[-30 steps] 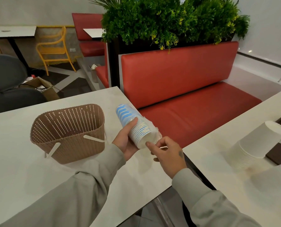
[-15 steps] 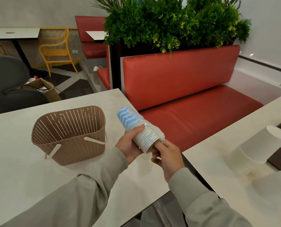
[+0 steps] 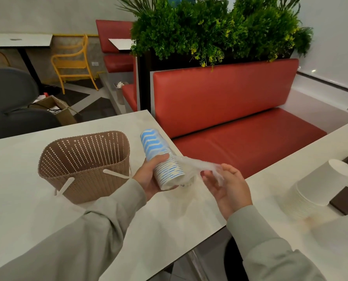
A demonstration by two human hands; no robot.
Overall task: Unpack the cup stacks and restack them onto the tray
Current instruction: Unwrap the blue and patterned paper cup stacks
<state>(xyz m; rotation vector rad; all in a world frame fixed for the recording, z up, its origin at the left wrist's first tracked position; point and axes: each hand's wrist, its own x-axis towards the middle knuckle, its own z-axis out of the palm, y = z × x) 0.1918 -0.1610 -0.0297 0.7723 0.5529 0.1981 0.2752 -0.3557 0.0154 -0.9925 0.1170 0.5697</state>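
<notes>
Stack [image 3: 162,159]: being gripped in left hand [image 3: 148,178], steadied for unwrapping.
Wrap [image 3: 197,166]: being pinched by right hand [image 3: 227,185], peeling off.

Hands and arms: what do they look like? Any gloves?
No gloves. The left hand and right hand are bare, with no rings or watch showing. The left sleeve and right sleeve are long, loose, plain pale grey-green cloth, ending at the wrists.

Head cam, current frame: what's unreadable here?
All head view.
- Tray: cut by right edge, partly behind white cup stack.
- Blue-striped cup stack: count hidden by left hand and plastic wrap.
- Right hand: grip on wrap blurred.
- Basket floor: behind its wall.
</notes>
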